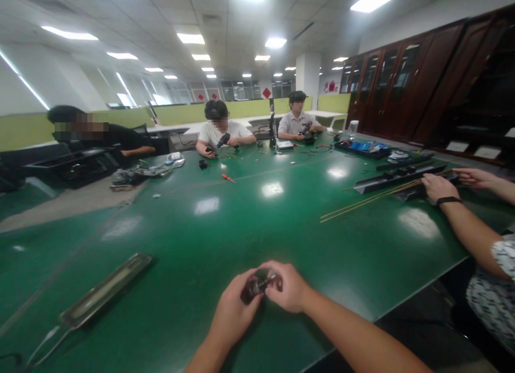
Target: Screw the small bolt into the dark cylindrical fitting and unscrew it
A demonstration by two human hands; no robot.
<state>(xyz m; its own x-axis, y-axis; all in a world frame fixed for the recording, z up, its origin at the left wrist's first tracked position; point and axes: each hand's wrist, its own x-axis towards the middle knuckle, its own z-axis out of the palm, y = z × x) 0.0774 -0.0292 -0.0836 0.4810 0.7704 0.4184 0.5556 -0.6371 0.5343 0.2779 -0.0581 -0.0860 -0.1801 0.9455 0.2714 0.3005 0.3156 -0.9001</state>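
Observation:
Low in the middle of the head view, just above the green table, my left hand (233,304) is closed around a small dark part (251,290) with a thin metal shaft. It looks like a little motor or tool head, but I cannot tell which. My right hand (290,288) meets it from the right, thumb and fingers pinched at the shaft end. The fingers partly cover the piece, and its underside is hidden.
A long framed bar (107,292) with a white cable lies at left on the green table (193,228). A red screwdriver (227,177) lies farther back. At right, a co-worker's hands (440,189) hold thin yellow rods (362,202) beside a dark metal channel (374,182). Several people sit across.

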